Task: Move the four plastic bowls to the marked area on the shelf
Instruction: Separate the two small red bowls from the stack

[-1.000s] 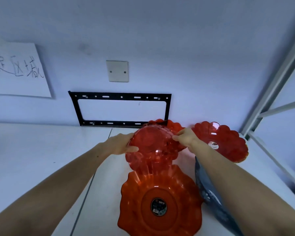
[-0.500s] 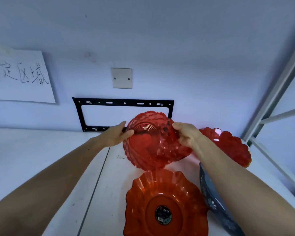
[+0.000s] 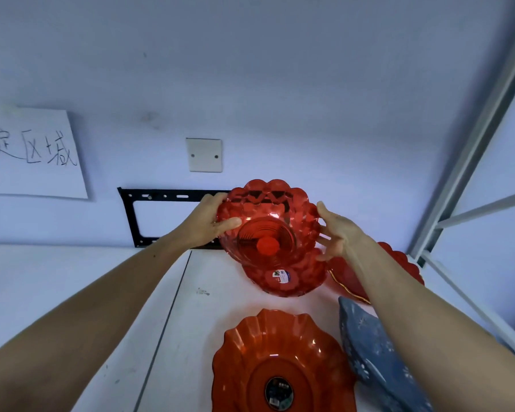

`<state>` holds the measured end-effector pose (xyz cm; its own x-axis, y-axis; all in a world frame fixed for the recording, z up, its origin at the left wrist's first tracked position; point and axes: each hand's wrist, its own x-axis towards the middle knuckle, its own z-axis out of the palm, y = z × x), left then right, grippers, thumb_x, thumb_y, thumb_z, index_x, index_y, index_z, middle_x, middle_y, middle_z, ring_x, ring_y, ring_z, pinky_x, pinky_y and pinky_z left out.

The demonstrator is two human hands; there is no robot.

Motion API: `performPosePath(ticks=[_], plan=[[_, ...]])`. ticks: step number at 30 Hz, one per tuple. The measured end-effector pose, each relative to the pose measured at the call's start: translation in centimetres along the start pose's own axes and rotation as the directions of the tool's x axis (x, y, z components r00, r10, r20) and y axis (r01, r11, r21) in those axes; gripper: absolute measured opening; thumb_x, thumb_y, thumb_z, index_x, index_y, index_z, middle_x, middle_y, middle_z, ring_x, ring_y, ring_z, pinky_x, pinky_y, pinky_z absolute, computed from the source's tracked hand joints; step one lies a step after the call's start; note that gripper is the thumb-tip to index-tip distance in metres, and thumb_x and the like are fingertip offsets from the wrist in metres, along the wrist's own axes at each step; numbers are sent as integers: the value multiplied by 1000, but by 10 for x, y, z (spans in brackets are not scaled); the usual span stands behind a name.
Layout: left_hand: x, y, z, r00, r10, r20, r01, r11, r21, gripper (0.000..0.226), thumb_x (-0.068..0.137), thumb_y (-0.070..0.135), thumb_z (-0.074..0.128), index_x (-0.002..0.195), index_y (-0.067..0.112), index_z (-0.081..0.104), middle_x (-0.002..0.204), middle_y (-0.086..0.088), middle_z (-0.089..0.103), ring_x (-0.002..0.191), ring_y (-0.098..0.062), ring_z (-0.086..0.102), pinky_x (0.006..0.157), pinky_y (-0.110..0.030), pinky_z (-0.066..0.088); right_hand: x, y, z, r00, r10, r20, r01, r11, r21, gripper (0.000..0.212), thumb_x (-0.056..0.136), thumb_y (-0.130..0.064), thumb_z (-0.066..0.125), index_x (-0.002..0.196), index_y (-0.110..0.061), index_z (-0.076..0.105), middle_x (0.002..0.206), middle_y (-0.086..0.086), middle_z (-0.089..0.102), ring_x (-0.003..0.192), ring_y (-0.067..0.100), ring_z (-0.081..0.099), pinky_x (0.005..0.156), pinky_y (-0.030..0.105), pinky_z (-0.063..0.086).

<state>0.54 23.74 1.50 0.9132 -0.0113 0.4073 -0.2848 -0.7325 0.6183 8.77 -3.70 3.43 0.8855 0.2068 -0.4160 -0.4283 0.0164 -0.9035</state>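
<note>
I hold a clear red scalloped bowl [image 3: 268, 224] in the air above the white shelf [image 3: 72, 292]. My left hand [image 3: 208, 221] grips its left rim. My right hand [image 3: 336, 230] touches its right side with fingers spread. A second clear red bowl [image 3: 286, 278] with a sticker sits on the shelf right below it. A flat orange-red fluted bowl [image 3: 280, 361] lies nearest me. Behind my right forearm lies a red bowl with a gold edge [image 3: 348, 278], partly hidden. A blue speckled bowl [image 3: 372, 346] leans at the right.
A paper sign with handwritten characters [image 3: 30, 156] hangs on the wall at the left. A black metal bracket [image 3: 131, 215] and a white cover plate [image 3: 204, 155] are on the wall behind the bowls. Grey shelf posts [image 3: 470, 144] rise at the right.
The held bowl has risen off the second red bowl and tilted so its base faces me. Both hands rose with it; the right hand's fingers have spread.
</note>
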Motion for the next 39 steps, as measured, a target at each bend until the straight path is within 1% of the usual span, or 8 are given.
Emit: performPosePath(ticks=[5,11,14,18,22,26,31,39], plan=[[9,4,-2,1000,-2,19,1,1000,15,51,83,41,66,127,18,53,113,-9,59,111,-24,54,94,-42,51,-3,-12,2,997,54,57,-58,996,69,41,92,-55,49,105,-17,60,95,9,57,103,36,52,92,75,34],[3,17,3,999,-34,9,35,991,-130,34,97,36,44,130,26,46,106,16,58,95,7,58,81,-23,52,-4,-3,3,996,-48,81,33,982,185,36,97,-43,48,86,-11,59,91,11,57,89,31,58,93,69,39],[-2,25,5,974,-205,93,224,928,-297,27,97,50,32,107,36,51,100,17,54,96,0,57,84,-36,56,-5,1,0,995,-88,46,75,972,223,29,101,-27,44,81,-10,56,82,7,52,75,22,54,76,55,48],[-4,32,11,947,-301,113,319,838,-443,48,97,51,29,81,19,60,88,1,62,96,-13,62,97,-43,52,-3,4,-4,992,-121,27,113,972,206,21,96,-1,40,90,-7,60,73,8,46,69,20,49,69,46,48],[-6,28,22,912,-361,195,409,770,-490,47,98,46,36,126,16,58,112,1,61,121,-14,53,108,-39,44,-1,10,-15,986,-164,-38,168,967,192,36,94,8,42,128,2,54,81,10,51,76,23,51,88,54,46],[-8,21,35,881,-410,237,473,734,-487,62,95,20,50,151,15,25,136,-1,45,131,-17,41,113,-34,33,4,21,-23,981,-162,-105,176,974,140,42,90,18,40,132,14,43,73,14,44,66,23,49,58,39,43],[-20,9,57,878,-364,312,466,800,-377,73,88,-2,56,151,15,23,124,16,49,113,-8,52,94,-23,41,23,39,-26,988,-122,-93,128,990,60,32,83,26,37,72,1,55,72,10,51,63,21,50,57,31,46],[-23,-12,90,866,-351,357,456,846,-275,79,82,-7,61,148,24,30,134,-8,55,120,-25,57,102,-47,49,67,64,-33,976,-171,-131,128,949,-286,21,90,3,56,109,10,60,99,23,63,91,30,61,93,46,51]])
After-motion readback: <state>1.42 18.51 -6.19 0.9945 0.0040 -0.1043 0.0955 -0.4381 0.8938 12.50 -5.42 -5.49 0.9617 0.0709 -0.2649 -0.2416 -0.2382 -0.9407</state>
